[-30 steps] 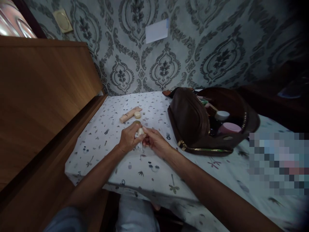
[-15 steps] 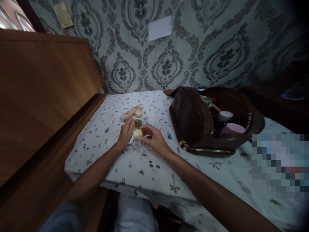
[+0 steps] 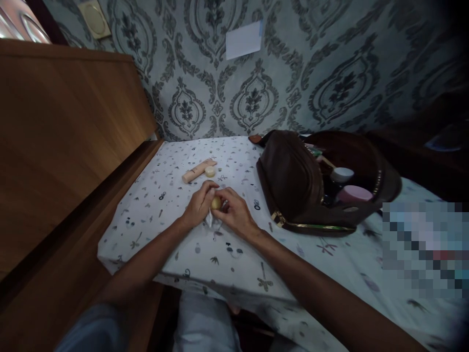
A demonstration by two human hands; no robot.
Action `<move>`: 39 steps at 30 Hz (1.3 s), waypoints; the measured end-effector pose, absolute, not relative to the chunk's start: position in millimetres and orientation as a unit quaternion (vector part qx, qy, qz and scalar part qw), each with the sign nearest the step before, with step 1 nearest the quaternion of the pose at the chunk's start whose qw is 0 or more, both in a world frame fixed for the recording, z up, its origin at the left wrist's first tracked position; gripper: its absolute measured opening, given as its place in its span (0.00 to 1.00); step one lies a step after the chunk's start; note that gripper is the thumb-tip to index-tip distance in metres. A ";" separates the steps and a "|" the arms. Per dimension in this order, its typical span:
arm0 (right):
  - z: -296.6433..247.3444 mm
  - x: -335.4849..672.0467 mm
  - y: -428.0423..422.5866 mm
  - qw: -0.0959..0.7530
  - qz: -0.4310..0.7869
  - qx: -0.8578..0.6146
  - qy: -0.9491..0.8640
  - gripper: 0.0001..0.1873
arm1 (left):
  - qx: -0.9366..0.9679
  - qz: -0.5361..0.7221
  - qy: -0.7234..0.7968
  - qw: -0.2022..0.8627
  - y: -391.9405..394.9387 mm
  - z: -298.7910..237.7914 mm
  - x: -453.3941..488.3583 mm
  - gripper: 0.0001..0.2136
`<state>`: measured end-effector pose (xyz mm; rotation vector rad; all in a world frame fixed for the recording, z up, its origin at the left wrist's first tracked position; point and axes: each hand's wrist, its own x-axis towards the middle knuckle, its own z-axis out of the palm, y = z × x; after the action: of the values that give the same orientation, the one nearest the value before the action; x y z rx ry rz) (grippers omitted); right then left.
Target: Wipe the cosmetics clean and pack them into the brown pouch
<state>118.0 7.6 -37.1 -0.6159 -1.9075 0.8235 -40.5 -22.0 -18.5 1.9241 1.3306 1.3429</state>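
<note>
In front of me, both hands meet over the printed cloth. My right hand [image 3: 237,211] curls its fingers and thumb around a small round jar [image 3: 216,203] with a gold-coloured face turned up. Close against the jar's left side, my left hand [image 3: 200,204] is closed, its fingertips partly hiding the jar. A crumpled white tissue [image 3: 209,219] hangs below the left fingers. Just beyond the hands lie a peach-coloured tube [image 3: 197,172] and a second small cream jar [image 3: 210,171], with a tiny piece beside it.
A brown zip bag [image 3: 289,181] stands gaping on the right, holding a white-lidded container [image 3: 342,175], a pink-lidded one [image 3: 354,193] and other items. Patterned cloth [image 3: 146,220] covers the table. Wooden furniture [image 3: 73,122] borders the left; a papered wall rises behind.
My hands have come closer together. The gold-coloured face of the jar now points up between them, where its pale side and a separate gold piece near the left fingers showed before.
</note>
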 end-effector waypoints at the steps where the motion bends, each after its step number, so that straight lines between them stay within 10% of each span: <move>1: -37.5 117.6 7.3 0.467 0.339 -0.245 -0.779 0.13 | 0.688 0.493 0.482 0.227 -21.7 -18.5 -40.5 0.21; 23: -36.4 110.0 -4.7 0.397 0.471 -0.259 -0.744 0.16 | 0.558 0.611 0.546 0.134 -16.3 -10.2 -44.4 0.18; 39: -31.9 115.5 24.1 0.518 0.637 -0.323 -0.471 0.25 | 0.748 0.460 0.431 0.206 -22.6 -21.3 -43.5 0.27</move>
<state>115.5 24.1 -31.9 -0.7753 -1.1297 1.5298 -43.5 -22.6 -21.3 2.0860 1.2022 1.2817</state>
